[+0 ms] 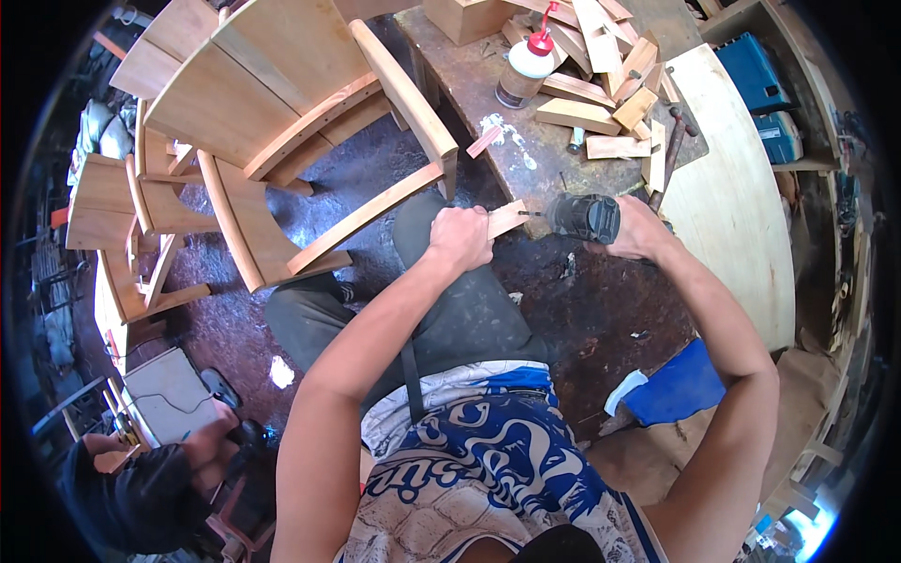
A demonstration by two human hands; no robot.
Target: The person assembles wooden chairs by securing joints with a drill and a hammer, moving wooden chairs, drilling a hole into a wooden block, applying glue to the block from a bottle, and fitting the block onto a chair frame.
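My left hand (460, 237) grips a small flat wooden piece (508, 219) and holds it against the near edge of a dark stained workbench (469, 80). My right hand (638, 230) is closed around a dark power drill (584, 217). The drill's bit points left and touches the end of the wooden piece. My knees in dark trousers sit below both hands.
On the bench lie several cut wooden blocks (587, 114), a glue bottle with a red cap (526, 66) and a hammer (668, 159). An unfinished wooden chair (282, 103) stands to the left. A large round wooden panel (741, 188) leans at right. Another person (141, 479) crouches lower left.
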